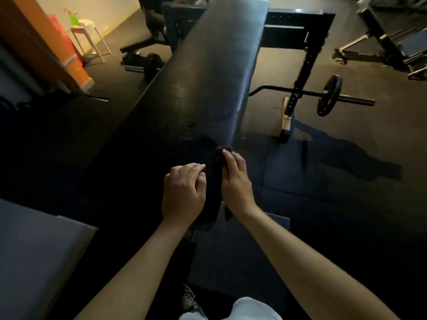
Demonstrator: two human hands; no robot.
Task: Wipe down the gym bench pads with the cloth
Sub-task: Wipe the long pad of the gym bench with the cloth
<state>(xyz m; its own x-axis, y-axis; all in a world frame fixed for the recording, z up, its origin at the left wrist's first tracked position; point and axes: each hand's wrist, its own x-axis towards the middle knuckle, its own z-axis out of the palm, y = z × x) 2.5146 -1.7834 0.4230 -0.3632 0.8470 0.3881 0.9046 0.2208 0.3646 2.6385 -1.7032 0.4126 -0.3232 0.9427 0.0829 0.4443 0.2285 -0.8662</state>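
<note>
A long black bench pad (208,88) runs away from me through the middle of the view, its near end in deep shadow. A dark reddish cloth (221,151) sits bunched at the pad's right edge, and a dark strip that may be more of it hangs down near my right wrist. My right hand (235,183) holds the cloth against that edge with curled fingers. My left hand (183,192) rests on top of the pad just beside it, fingers loosely bent, holding nothing.
A black rack frame (300,72) stands right of the bench, with a barbell and plate (329,95) on the floor. Another bench (392,42) is far right. A white stool (87,33) and orange panel (46,42) stand far left. A grey pad (34,262) lies near left.
</note>
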